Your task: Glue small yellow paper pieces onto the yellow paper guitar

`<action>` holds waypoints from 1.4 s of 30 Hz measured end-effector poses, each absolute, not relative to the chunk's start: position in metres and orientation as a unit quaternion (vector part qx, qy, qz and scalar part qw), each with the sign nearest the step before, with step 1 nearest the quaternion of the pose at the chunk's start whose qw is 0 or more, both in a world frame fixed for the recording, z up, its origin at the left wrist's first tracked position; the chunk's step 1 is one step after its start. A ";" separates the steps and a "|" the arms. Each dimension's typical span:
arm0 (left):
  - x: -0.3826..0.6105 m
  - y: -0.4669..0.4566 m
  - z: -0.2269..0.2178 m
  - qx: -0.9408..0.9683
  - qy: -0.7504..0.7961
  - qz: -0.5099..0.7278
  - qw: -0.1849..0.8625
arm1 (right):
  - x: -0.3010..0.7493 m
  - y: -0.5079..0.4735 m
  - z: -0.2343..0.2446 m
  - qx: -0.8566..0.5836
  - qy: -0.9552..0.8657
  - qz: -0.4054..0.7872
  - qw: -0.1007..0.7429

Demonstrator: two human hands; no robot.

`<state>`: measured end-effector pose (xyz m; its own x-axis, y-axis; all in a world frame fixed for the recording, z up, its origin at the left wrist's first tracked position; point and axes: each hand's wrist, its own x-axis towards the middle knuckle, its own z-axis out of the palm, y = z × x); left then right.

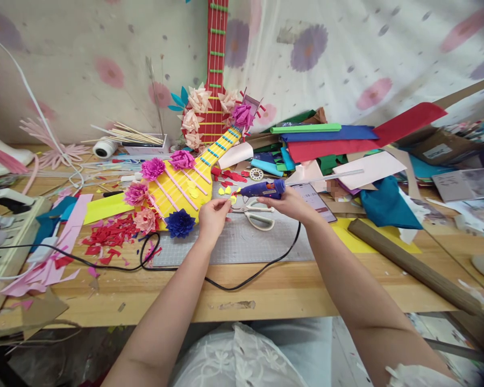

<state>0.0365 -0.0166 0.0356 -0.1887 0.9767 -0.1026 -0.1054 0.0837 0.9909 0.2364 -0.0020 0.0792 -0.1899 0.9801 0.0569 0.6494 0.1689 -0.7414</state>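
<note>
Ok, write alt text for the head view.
A person's right hand holds a blue glue gun near a small yellow piece in the left hand. Scissors and a yellow stringed instrument with flowers rest on the cluttered table.

The right hand (283,203) holds a blue hot-glue gun (262,189), nozzle (239,192) beside a yellow piece (233,199) pinched by the left hand (213,217); scissors (260,221) lie on the gray cutting mat (242,248).

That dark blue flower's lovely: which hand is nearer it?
Left: the left hand is just right of the blue flower; the right hand, holding the glue gun, is farther right.
</note>
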 end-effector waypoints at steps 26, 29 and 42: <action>0.068 -0.031 0.041 -0.111 0.343 0.547 0.756 | 0.252 -0.013 0.035 -0.729 -0.586 0.117 0.334; 0.071 -0.031 0.039 -0.108 0.331 0.555 0.756 | 0.217 -0.022 0.042 -0.637 -0.617 0.278 0.370; 0.058 -0.032 0.046 -0.044 0.348 0.603 0.716 | 0.125 -0.003 0.037 -0.549 -0.525 0.466 0.453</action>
<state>0.0579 -0.0320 0.0455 0.0305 0.8335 -0.5516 -0.8948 0.2688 0.3566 0.1250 -0.0029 0.0368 0.0142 0.9993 -0.0355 0.1541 -0.0373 -0.9874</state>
